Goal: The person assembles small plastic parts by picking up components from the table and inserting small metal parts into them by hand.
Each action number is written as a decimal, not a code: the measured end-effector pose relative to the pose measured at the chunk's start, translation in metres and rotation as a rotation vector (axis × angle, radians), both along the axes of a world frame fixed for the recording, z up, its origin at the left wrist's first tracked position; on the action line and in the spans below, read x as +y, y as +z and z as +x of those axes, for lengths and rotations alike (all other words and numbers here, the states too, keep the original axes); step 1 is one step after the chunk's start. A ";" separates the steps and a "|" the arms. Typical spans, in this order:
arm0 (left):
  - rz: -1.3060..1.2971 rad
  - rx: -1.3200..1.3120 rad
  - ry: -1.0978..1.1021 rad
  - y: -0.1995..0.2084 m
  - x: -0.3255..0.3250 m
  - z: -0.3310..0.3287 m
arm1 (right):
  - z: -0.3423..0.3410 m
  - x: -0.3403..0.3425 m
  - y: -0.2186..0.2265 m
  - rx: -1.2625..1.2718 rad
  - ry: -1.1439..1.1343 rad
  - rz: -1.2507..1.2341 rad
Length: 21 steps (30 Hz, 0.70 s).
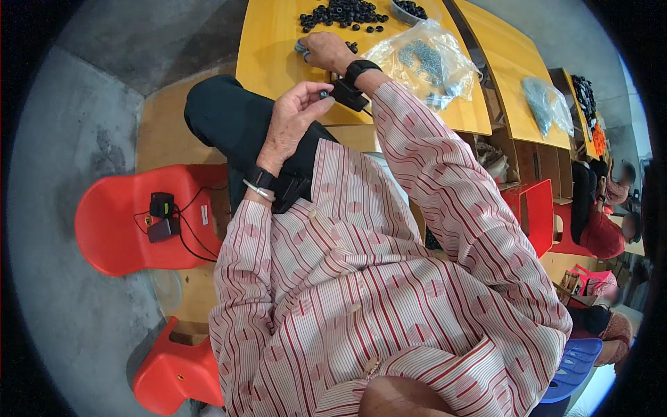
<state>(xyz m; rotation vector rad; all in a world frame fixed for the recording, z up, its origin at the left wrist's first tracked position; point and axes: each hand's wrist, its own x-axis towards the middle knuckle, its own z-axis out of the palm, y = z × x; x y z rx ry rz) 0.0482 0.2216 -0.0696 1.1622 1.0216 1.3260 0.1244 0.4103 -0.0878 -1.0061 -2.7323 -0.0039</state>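
Observation:
My left hand [295,118] pinches a small dark round piece [324,94] between thumb and forefinger, just off the near edge of the yellow table [267,52]. Farther forward, my right hand [328,53] is over the tabletop with its fingers curled together. Something blue [301,48] shows at its fingertips; whether it covers the fingers or is held is unclear. Beyond that hand lies a loose pile of small black round parts [340,12]. To its right, an open clear plastic bag [451,55] holds many small silvery pieces [421,61].
A clear bowl [417,15] of black parts stands at the far edge. Another bag [545,104] lies on the table to the right. Red chairs [111,222] stand at left, one bearing a black device with cables [162,208]. People [603,233] sit at far right.

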 end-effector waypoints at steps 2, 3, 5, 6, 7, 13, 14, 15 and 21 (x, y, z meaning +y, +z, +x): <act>0.006 -0.023 0.037 -0.003 0.002 -0.001 | 0.008 -0.007 0.005 0.037 0.029 0.031; 0.016 -0.075 0.069 -0.004 0.003 0.001 | 0.015 -0.010 0.010 0.110 -0.014 -0.060; 0.027 -0.128 0.096 -0.004 0.006 0.004 | 0.031 0.003 0.001 0.330 -0.012 -0.286; 0.030 -0.130 0.156 -0.005 0.005 0.002 | 0.037 -0.007 0.006 0.328 -0.005 -0.291; 0.034 -0.133 0.210 -0.006 0.005 0.001 | 0.047 -0.026 0.018 0.656 0.083 -0.642; 0.058 -0.153 0.269 -0.006 0.008 0.003 | 0.070 -0.094 0.031 1.219 0.027 -1.319; 0.068 -0.174 0.281 -0.006 0.009 0.004 | 0.071 -0.101 0.028 1.248 0.026 -1.379; 0.064 -0.167 0.282 -0.006 0.009 0.004 | 0.070 -0.109 0.030 1.243 0.019 -1.390; 0.094 -0.209 0.287 -0.011 0.011 0.001 | 0.064 -0.130 0.027 1.315 0.032 -1.331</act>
